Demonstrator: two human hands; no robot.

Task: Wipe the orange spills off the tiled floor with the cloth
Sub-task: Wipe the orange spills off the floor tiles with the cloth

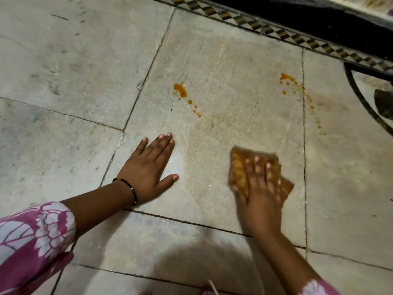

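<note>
My right hand [260, 188] presses flat on an orange-stained cloth [239, 167] on the pale tiled floor [74, 60]; the hand looks motion-blurred. My left hand [148, 167] lies palm down on the same tile, fingers spread, holding nothing. An orange spill [180, 90] with a trail of drops sits beyond the left hand. A second line of orange spots [287, 78] runs down along the tile joint at the right. A faint orange smear [204, 141] lies between my hands.
A patterned mosaic border [276, 33] and a dark strip [319, 20] run along the far edge. A dark curved inlay [365, 103] marks the right side. Grout lines cross the floor. Pink patterned sleeves cover my forearms at the bottom corners.
</note>
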